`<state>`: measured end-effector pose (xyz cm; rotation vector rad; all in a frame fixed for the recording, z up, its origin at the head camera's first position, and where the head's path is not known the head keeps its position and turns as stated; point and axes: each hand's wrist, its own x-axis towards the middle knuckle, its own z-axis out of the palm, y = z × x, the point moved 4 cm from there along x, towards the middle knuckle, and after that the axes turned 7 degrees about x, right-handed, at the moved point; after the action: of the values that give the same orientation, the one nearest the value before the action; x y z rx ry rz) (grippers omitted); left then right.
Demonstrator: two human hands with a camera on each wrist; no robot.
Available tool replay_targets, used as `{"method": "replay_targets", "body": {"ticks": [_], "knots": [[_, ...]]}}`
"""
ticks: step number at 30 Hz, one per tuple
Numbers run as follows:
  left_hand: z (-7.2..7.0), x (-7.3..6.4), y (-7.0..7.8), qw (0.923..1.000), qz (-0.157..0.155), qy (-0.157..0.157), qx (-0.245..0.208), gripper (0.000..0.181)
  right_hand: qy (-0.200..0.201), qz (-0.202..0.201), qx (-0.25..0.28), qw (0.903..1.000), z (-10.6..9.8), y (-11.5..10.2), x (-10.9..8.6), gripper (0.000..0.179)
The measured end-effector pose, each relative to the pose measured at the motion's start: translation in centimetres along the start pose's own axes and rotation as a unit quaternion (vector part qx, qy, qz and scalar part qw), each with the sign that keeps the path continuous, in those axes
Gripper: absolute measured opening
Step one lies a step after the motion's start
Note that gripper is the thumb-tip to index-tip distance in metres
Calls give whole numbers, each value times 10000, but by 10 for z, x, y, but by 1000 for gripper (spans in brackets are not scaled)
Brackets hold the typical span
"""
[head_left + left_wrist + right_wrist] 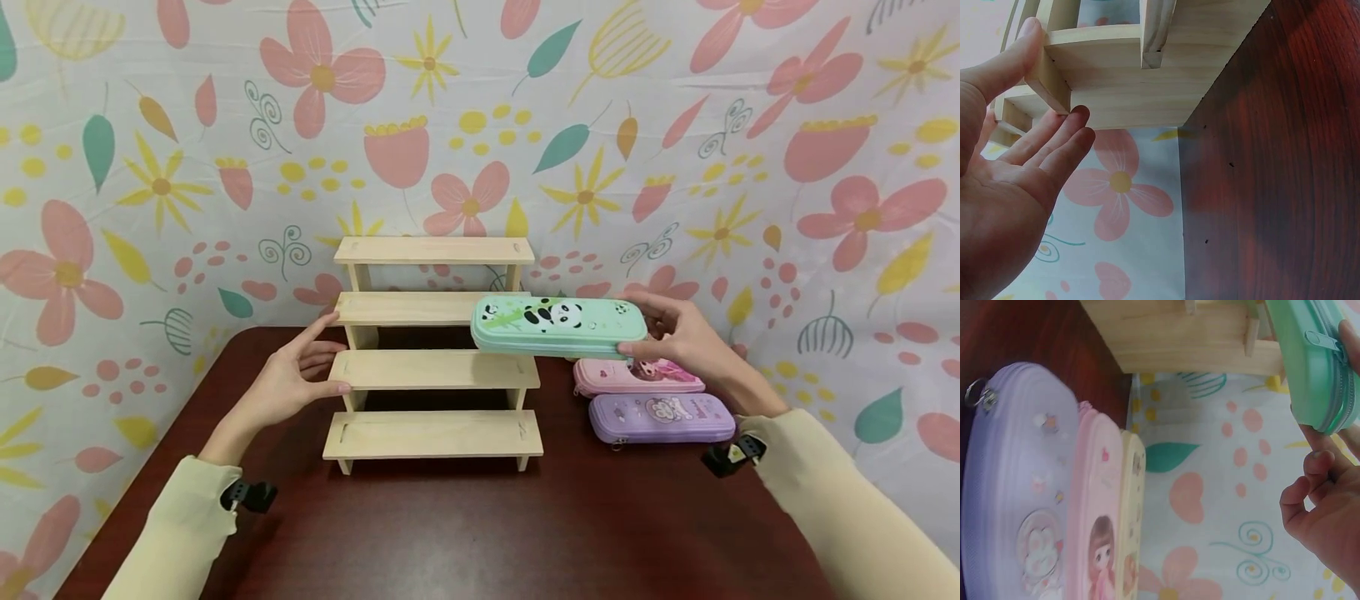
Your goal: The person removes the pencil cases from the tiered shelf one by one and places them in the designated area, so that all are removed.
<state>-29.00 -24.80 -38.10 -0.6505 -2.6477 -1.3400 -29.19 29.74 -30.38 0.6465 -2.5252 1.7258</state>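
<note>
My right hand [678,333] pinches the right end of a mint-green pencil case [558,323] with a panda picture, holding it level in front of the stepped wooden rack [435,367]. In the right wrist view, the zip of the green pencil case [1316,362] faces the camera, and some fingers of the right hand [1332,506] are bent. My left hand [288,375] is at the rack's left side, thumb and fingers spread and touching its shelf ends. The left wrist view has the left hand [1016,162] against the wood [1050,81], with fairly straight fingers.
Right of the rack lie a purple pencil case [660,418] and a pink pencil case [637,379]; a cream pencil case [1132,512] lies beyond them. All rest on a dark red-brown table [480,533]. Behind it hangs a flower-patterned cloth [480,125].
</note>
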Motion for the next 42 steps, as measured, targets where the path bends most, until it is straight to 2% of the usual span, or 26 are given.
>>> {"method": "replay_targets", "body": {"ticks": [4, 13, 20, 27, 31, 36, 42], "knots": [[0, 0, 1, 10000, 0, 8, 47, 106, 44, -113, -167, 9998, -6, 2, -12, 66], [1, 0, 1, 10000, -20, -11, -6, 106, -90, -252, -105, 9996, -19, 17, -39, 64], [-1, -1, 0, 10000, -21, 20, 82, 106, -35, -81, -54, 9999, -33, 29, -61, 68], [0, -1, 2, 10000, -4, -2, 19, 106, 11, 97, -357, 9993, -47, 37, -85, 66], [1, 0, 2, 10000, 16, -9, 13, 106, -115, 197, -410, 9989, -55, 45, -98, 66], [1, 0, 2, 10000, -11, -9, 44, 106, -163, 417, -204, 9988, -66, 56, -116, 66], [0, -1, 2, 10000, -32, -10, 67, 106, -450, 530, -58, 9976, -76, 70, -137, 66]]}}
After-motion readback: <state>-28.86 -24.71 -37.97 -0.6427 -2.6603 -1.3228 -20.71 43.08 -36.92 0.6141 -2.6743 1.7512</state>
